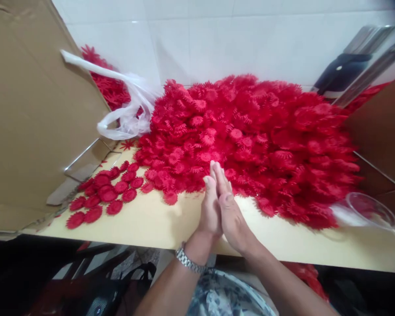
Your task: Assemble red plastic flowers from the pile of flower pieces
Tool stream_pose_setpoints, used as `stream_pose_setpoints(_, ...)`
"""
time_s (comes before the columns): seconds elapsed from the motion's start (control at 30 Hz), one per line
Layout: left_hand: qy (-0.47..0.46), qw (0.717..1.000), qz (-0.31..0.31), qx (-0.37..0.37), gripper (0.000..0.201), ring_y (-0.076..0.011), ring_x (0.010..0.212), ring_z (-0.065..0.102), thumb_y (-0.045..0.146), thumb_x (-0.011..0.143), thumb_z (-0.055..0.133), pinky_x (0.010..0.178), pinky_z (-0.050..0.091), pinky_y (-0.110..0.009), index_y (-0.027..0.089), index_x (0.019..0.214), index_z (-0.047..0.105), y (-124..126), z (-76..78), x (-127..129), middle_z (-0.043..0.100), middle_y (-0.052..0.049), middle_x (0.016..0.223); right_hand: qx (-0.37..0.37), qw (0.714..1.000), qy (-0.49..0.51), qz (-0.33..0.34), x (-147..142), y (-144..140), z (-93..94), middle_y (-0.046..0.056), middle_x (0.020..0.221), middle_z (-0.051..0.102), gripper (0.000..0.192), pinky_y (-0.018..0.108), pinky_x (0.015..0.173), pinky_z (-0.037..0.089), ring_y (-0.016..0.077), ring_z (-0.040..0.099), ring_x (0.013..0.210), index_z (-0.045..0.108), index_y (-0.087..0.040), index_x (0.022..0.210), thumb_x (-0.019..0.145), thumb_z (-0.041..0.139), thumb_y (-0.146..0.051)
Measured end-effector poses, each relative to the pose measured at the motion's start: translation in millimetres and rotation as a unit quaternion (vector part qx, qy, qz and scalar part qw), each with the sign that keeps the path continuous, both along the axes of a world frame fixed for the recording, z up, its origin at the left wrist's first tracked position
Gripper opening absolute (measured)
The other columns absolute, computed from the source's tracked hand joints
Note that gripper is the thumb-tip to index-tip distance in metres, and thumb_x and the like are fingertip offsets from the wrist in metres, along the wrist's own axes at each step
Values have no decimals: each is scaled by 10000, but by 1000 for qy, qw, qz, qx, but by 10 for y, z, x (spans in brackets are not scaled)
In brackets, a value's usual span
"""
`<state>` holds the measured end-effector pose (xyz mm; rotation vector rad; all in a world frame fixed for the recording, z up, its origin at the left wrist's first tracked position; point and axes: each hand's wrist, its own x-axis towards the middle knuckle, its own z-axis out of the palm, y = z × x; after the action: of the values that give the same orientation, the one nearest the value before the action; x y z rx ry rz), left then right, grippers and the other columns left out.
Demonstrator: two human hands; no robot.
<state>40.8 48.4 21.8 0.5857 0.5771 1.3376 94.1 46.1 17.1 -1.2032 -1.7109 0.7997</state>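
Nearest to me I see my two forearms coming up over the front edge of the bench point(283, 245), the left one with a metal wristwatch point(188, 261). My left hand point(210, 210) and my right hand point(231, 214) are pressed flat together, palm against palm, with the fingers straight and pointing away from me; neither hand is closed around anything that I can see, and whether some small piece lies between the palms I cannot tell. The fingertips reach the near border of the big pile of red plastic flowers point(250, 140), which covers the middle and the back of the bench up to the white tiled wall point(217, 39). Toward the front left corner there is a small group of flat red flowers point(103, 195), laid apart from the pile in one layer. Near the right edge of the bench a clear plastic cup point(370, 210) lies on its side, just beside the pile. On the left a large cardboard flap point(36, 118) stands at the bench edge, and behind it a thin white plastic bag point(128, 114) holds more red flowers. At the far right, against the wall, I see a dark object with metal strips point(352, 70), not clear enough to name.
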Motion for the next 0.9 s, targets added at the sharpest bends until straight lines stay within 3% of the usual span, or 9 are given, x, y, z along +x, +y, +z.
stream_pose_setpoints(0.17, -42, 998, -35, -4, 335, -172, 1335, 349, 344, 925, 405, 1106, 253, -307, 240, 1162, 618, -114, 32, 66, 557, -26, 1323, 13, 995, 8, -97, 180, 296, -11, -2, 1538, 150, 597, 572, 1124, 24, 218, 51, 1419, 150, -310, 1461, 926, 101, -569)
stream_pose_setpoints(0.23, -57, 997, -30, -36, 267, -183, 1245, 469, 244, 899, 460, 1036, 358, -296, 204, 1080, 652, -151, 23, 71, 632, -50, 1210, 30, 994, 13, -103, 253, 367, 13, 25, 1489, 307, 600, 562, 1124, 98, 234, 154, 1407, 257, -288, 1438, 925, 136, -576)
stream_pose_setpoints(0.3, -61, 994, -15, -90, 223, -183, 1125, 565, 193, 884, 471, 947, 438, -282, 164, 983, 668, -150, 12, 34, 678, -67, 1086, -8, 994, 43, -98, 290, 350, 47, 63, 1372, 488, 613, 534, 1085, 259, 260, 328, 1342, 410, -257, 1370, 921, 155, -586)
stream_pose_setpoints(0.4, -90, 984, -14, -154, 221, -183, 983, 629, 209, 897, 440, 873, 494, -321, 138, 949, 643, -116, 5, -71, 687, -77, 992, -99, 984, 131, -68, 326, 252, 91, 95, 1226, 609, 608, 412, 865, 508, 252, 584, 1093, 561, -218, 1235, 908, 221, -602)
stream_pose_setpoints(0.5, -121, 981, -43, -145, 217, -201, 925, 646, 249, 891, 449, 871, 503, -399, 136, 983, 610, -110, -6, -179, 679, -84, 962, -122, 974, 178, -63, 400, 172, 71, 98, 1114, 657, 513, 312, 633, 554, 203, 661, 839, 621, -190, 1117, 858, 423, -586)
stream_pose_setpoints(0.57, -105, 985, -66, -116, 172, -210, 910, 655, 175, 838, 507, 881, 494, -410, 131, 976, 599, -130, -30, -229, 682, -83, 922, -133, 972, 179, -69, 468, 129, 12, 88, 1015, 685, 439, 290, 577, 545, 184, 662, 750, 639, -181, 1059, 821, 533, -534)
stream_pose_setpoints(0.7, -6, 993, -70, -94, 177, -192, 820, 679, 45, 737, 568, 819, 519, -343, 121, 892, 604, -191, -84, -281, 691, -70, 851, -108, 986, 116, -59, 597, 30, -108, 63, 943, 699, 323, 338, 720, 548, 195, 665, 819, 661, -194, 1010, 837, 556, -445)
stream_pose_setpoints(0.9, 84, 988, -55, -119, 153, -172, 624, 680, 147, 701, 664, 638, 549, -290, 113, 841, 611, -261, -69, -307, 692, -59, 725, -40, 996, 28, -80, 666, -88, -106, 56, 931, 706, 285, 345, 804, 517, 196, 659, 869, 674, -198, 996, 870, 508, -394)
